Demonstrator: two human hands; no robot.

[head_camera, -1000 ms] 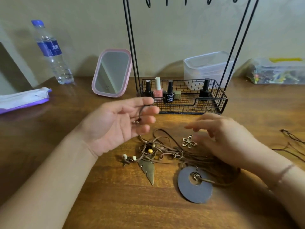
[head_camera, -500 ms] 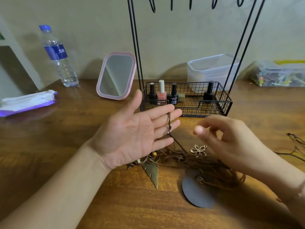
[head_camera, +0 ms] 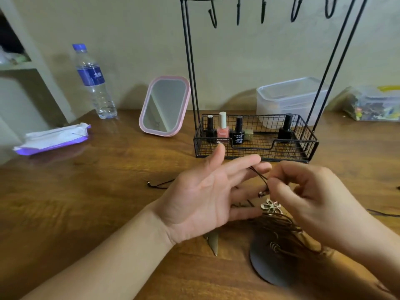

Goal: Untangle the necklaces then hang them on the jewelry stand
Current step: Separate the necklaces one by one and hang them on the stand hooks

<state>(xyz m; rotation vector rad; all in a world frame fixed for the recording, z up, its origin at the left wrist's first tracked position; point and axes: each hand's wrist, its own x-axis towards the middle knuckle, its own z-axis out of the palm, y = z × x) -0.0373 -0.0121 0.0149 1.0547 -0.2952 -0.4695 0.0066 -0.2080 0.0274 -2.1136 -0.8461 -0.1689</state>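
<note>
A tangle of brown cord necklaces (head_camera: 281,226) lies on the wooden table, with a metal flower pendant (head_camera: 271,206), a dark round disc pendant (head_camera: 268,267) and a leaf pendant tip (head_camera: 213,243) showing. My left hand (head_camera: 212,195) is palm up with straight fingers, and a dark cord (head_camera: 258,175) runs across its fingers. My right hand (head_camera: 307,200) has curled fingers that pinch that cord just right of the left fingertips. The black wire jewelry stand (head_camera: 190,61) rises behind, with its hooks (head_camera: 213,16) at the top.
The stand's wire basket (head_camera: 311,146) holds several nail polish bottles. A pink mirror (head_camera: 164,107), a water bottle (head_camera: 93,81), a tissue pack (head_camera: 54,138), a clear plastic box (head_camera: 290,98) and a bag of small items (head_camera: 372,105) stand around. A loose cord end (head_camera: 160,185) lies left.
My right hand has moved left to the left fingertips and pinched the cord. My left hand stays palm up, lifted slightly with the cord over its fingers.
</note>
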